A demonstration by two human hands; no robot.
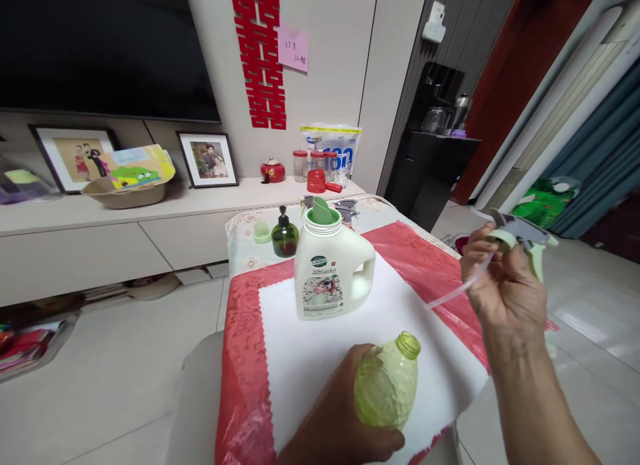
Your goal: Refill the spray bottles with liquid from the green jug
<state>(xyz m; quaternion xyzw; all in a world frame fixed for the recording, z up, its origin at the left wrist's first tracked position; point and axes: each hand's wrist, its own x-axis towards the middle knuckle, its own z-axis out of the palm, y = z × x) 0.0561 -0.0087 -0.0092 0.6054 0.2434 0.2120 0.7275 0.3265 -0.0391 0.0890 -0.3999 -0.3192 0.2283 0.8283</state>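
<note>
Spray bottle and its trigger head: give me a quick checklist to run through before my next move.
1. Grip on the green bottle: ok. The left hand wraps its body and holds it tilted over the white cloth.
2. Bottle neck open: ok, no cap on it.
3. Grip on the trigger head: ok. The right hand holds it raised, off to the right of the table.
4. Dip tube free: ok. It trails toward the table, apart from the bottle.
5. White jug steady: ok. It stands upright with a green funnel in its mouth.
6. Liquid level in the green bottle: cannot tell.
</note>
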